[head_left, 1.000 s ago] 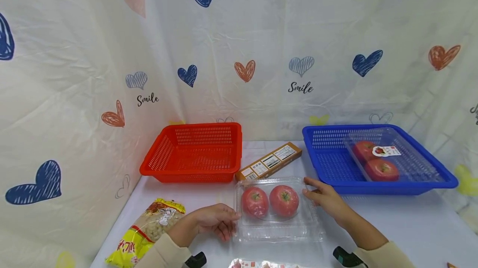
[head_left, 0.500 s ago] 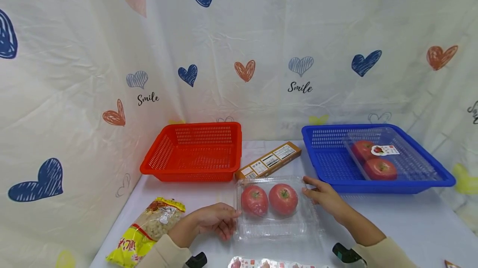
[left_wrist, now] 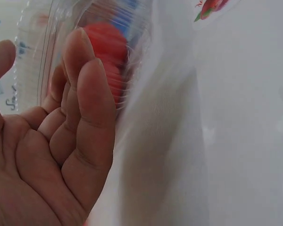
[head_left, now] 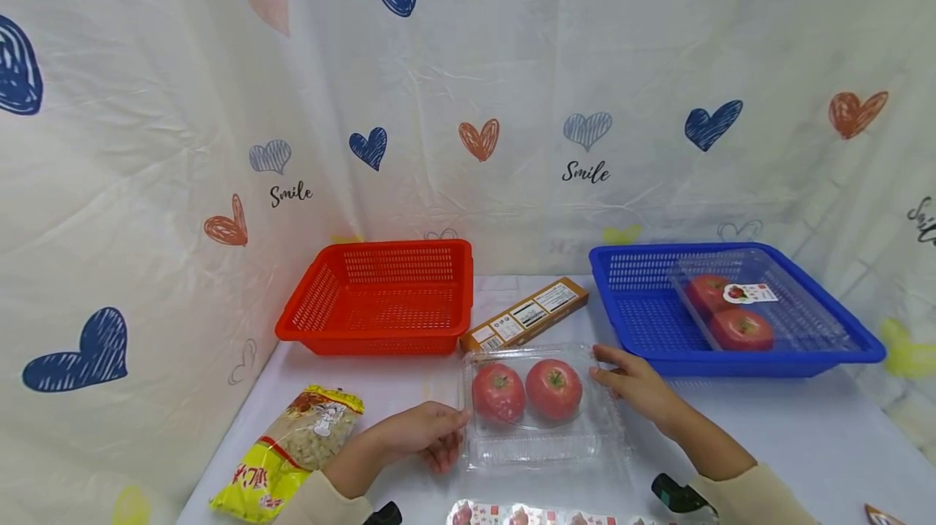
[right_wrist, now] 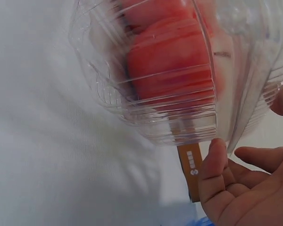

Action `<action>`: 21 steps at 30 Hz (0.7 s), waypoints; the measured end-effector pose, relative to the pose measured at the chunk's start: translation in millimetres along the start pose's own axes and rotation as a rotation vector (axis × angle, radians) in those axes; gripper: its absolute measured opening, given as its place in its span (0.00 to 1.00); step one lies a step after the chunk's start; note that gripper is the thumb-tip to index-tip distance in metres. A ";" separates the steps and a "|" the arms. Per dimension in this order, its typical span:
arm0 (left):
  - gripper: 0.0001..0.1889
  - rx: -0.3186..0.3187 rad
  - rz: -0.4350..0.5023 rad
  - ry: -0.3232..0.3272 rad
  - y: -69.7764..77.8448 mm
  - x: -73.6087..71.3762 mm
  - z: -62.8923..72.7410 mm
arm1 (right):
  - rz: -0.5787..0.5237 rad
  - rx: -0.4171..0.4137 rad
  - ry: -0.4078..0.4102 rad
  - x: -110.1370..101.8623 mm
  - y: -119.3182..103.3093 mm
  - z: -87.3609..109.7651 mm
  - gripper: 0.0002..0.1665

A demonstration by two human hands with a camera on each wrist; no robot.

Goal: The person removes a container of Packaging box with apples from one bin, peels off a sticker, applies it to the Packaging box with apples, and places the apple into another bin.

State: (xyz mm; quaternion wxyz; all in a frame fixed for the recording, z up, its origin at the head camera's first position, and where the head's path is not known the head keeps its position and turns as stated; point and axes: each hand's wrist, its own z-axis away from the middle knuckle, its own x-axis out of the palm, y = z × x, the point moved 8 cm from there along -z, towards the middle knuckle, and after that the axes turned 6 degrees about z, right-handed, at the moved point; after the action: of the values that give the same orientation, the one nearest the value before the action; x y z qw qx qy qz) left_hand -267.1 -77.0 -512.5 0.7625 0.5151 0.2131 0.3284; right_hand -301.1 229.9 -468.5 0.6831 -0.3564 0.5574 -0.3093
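A clear plastic clamshell box of apples [head_left: 526, 448] lies before me in the head view, two red apples [head_left: 554, 389] showing through it. My left hand [head_left: 420, 432] holds its left edge; in the left wrist view, the thumb and bent fingers [left_wrist: 94, 103] stand on either side of the rim. At the far right corner, my right hand [head_left: 639, 385] pinches the rim, thumb and fingers spread along the edge. The right wrist view has the box's ribbed wall [right_wrist: 179, 103] right at those fingertips. Whether the box touches the table cannot be told.
A red basket [head_left: 376, 344] stands behind left; a blue basket [head_left: 731, 364] behind right contains another apple box [head_left: 804, 322]. Between them lies a slim brown carton [head_left: 530, 315]. A yellow snack bag [head_left: 292, 452] is at left, a sticker strip [head_left: 541, 515] at the front edge.
Both hands stay on the apple box, which hardly moves. The head view shifts slightly.
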 end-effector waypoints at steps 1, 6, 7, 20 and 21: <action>0.25 0.008 -0.018 0.020 -0.5 -0.6 1.5 | 0.005 -0.001 0.002 -0.4 -0.6 1.0 0.41; 0.30 0.049 -0.046 0.067 -4.0 -5.2 11.9 | 0.073 -0.013 0.014 -2.4 -4.6 7.1 0.41; 0.29 0.054 -0.046 0.078 -4.8 -6.7 15.4 | 0.090 -0.014 0.015 -2.2 -5.4 8.4 0.42; 0.16 -0.093 -0.605 0.240 -20.5 2.9 63.2 | 0.525 -0.307 0.165 2.2 -52.8 39.8 0.38; 0.17 -0.119 -0.631 0.254 -23.0 3.9 64.4 | 0.548 -0.336 0.185 2.9 -57.4 42.0 0.37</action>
State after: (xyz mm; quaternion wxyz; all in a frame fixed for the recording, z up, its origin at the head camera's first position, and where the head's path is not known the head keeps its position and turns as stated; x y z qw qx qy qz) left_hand -215.1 -121.6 -509.4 0.8225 0.3335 0.4356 0.1498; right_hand -260.7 201.6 -417.1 0.6190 -0.2714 0.7354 -0.0487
